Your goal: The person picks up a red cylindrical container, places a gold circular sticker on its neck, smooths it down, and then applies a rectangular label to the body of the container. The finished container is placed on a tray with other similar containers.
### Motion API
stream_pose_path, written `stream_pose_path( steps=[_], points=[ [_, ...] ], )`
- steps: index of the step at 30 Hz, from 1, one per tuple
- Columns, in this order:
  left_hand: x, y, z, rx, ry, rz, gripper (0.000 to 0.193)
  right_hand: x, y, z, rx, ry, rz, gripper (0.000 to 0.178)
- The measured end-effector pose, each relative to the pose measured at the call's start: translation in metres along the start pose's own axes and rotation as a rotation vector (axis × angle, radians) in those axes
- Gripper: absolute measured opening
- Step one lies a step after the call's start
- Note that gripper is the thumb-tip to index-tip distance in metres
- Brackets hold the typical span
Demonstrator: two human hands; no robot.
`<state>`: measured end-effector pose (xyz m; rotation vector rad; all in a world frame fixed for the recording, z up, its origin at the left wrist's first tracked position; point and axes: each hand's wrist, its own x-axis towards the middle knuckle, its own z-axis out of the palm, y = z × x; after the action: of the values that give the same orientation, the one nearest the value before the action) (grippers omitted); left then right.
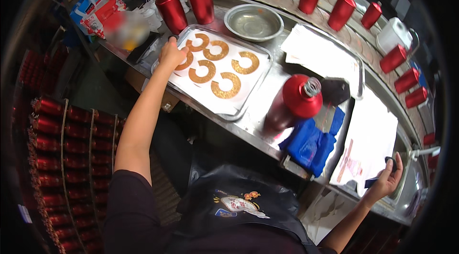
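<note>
A worker in a dark apron [239, 223] stretches both arms across a metal bench, the left hand [173, 54] at the near-left side of a shallow tray [258, 86] where six gold C-shaped pieces [234, 85] lie on a white sheet [203, 95]. The left hand's fingers are bent beside the leftmost pieces; whether they grip one cannot be told from this angle. The right hand [388, 180], well apart, is loosely open, fingers partly spread over the edge of a printed white paper [373, 134], a dark covering apparently on one fingertip. The pieces lie flat and mostly apart — probably so that each can be lifted without dragging its neighbor, with the pale backing making their edges easy to see. An uncapped red bottle [302, 96] stands between the two hands, within easy reach of either, just beside a blue padded block [308, 146] that may serve to cushion its glossy finish. A metal bowl [233, 19] sits beyond the tray, seemingly clear of the working arms. Farther back, more red bottles [342, 12] stand spaced along a curved track [282, 1] — a gap that likely keeps them from knocking together.
</note>
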<state>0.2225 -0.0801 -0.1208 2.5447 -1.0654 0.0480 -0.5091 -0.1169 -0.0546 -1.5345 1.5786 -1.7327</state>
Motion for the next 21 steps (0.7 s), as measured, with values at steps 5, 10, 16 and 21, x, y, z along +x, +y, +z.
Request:
stream_pose_path(
  steps=[5, 10, 16, 21],
  points=[
    [0.015, 0.021, 0.003, 0.102, 0.022, -0.044, 0.059, -0.02, -0.023, 0.065, -0.004, -0.195, -0.043, 0.033],
    [0.019, 0.028, 0.009, 0.117, -0.008, -0.072, 0.059, -0.033, -0.033, 0.097, 0.031, -0.28, 0.002, 0.031],
    [0.033, 0.017, 0.009, 0.034, 0.018, -0.04, 0.055, -0.029, -0.028, 0.111, 0.023, -0.351, 0.016, 0.029],
    [0.047, 0.009, 0.017, -0.031, -0.011, -0.081, 0.047, -0.037, -0.034, 0.122, 0.048, -0.393, 0.066, 0.029]
  ],
)
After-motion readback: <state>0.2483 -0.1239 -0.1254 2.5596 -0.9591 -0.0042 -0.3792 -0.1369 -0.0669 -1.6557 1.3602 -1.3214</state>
